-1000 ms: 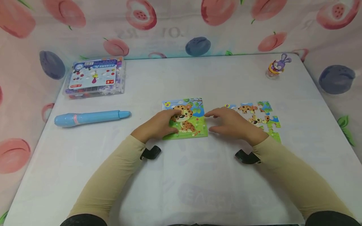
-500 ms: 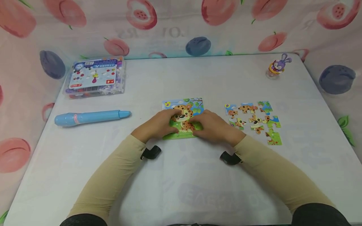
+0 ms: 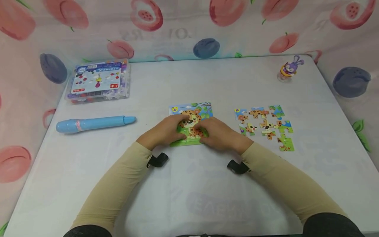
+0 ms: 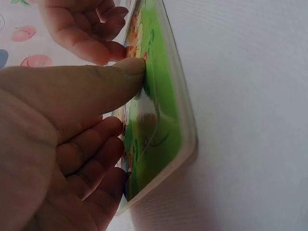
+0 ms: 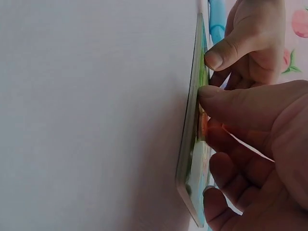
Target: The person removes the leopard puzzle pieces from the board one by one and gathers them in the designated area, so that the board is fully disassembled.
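A square leopard jigsaw board (image 3: 192, 142) lies flat on the white table, and both hands touch it. My left hand (image 3: 165, 131) rests on its left side, thumb and fingertips set apart on the picture. From the right, my right hand (image 3: 220, 134) reaches over the board, its bent fingers and thumb touching the leopard's body. In the right wrist view, the right thumb (image 5: 226, 98) lies on the picture near the board's edge. No piece is plainly visible between the fingers of either hand. Several loose jigsaw pieces (image 3: 267, 129) lie in rows to the right.
A clear box of beads (image 3: 97, 80) stands at the back left. A light blue tube-shaped toy (image 3: 96, 124) lies in front of it. A small jar with a purple rabbit figure (image 3: 288, 69) stands at the back right. A fruit-print cloth (image 3: 177, 42) hangs behind the table.
My right hand has moved left from beside the board onto the picture, uncovering the loose pieces. It has shifted slightly further left since half a second ago. My left hand stays on the board.
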Available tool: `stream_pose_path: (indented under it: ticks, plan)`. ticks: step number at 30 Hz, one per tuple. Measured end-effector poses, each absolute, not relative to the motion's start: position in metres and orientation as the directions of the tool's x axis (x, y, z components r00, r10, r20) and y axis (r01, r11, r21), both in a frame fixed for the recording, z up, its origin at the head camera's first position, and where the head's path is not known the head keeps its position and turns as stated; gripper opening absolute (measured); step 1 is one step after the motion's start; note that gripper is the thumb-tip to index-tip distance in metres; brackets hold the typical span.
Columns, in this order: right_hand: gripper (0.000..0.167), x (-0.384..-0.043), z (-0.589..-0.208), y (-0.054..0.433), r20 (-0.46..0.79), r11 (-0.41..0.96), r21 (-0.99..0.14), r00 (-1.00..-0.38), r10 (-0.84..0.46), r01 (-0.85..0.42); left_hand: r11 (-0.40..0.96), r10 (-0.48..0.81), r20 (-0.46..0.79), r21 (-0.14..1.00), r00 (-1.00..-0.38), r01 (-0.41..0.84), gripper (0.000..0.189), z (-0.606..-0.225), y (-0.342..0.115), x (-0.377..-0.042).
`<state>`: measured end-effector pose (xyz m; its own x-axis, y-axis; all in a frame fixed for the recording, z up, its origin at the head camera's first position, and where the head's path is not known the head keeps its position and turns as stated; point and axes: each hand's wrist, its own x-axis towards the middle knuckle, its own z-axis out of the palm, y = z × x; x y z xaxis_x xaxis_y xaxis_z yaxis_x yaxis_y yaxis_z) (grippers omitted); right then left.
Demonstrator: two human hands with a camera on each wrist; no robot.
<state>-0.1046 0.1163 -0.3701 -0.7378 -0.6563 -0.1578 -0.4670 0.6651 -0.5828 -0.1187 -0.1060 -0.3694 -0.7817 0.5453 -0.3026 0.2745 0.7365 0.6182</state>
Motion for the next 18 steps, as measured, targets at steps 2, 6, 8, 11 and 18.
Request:
stream_pose_path:
  ticks: [2,6,8,11,18]
  plan:
    - [0.040,-0.1048,-0.3709,0.1158,-0.153,0.658,-0.593,-0.737,-0.659,-0.465,0.734,0.550,-0.300,0.618,-0.779,0.281,0.071,-0.3703,-0.1063,-0.1182]
    - [0.041,-0.1047,-0.3714,0.1155,-0.144,0.647,-0.602,-0.734,-0.664,-0.467,0.720,0.572,-0.281,0.622,-0.770,0.308,0.070,-0.3717,-0.1071,-0.1174]
    - [0.041,-0.1045,-0.3714,0.1156,-0.146,0.647,-0.605,-0.734,-0.663,-0.465,0.717,0.579,-0.276,0.621,-0.767,0.317,0.070,-0.3720,-0.1077,-0.1172]
    - [0.041,-0.1037,-0.3716,0.1154,-0.147,0.645,-0.610,-0.735,-0.662,-0.460,0.713,0.585,-0.266,0.619,-0.766,0.329,0.070,-0.3720,-0.1082,-0.1167]
    - [0.040,-0.1018,-0.3741,0.1153,-0.125,0.620,-0.629,-0.726,-0.676,-0.469,0.707,0.590,-0.255,0.620,-0.766,0.339,0.069,-0.3716,-0.1085,-0.1161]
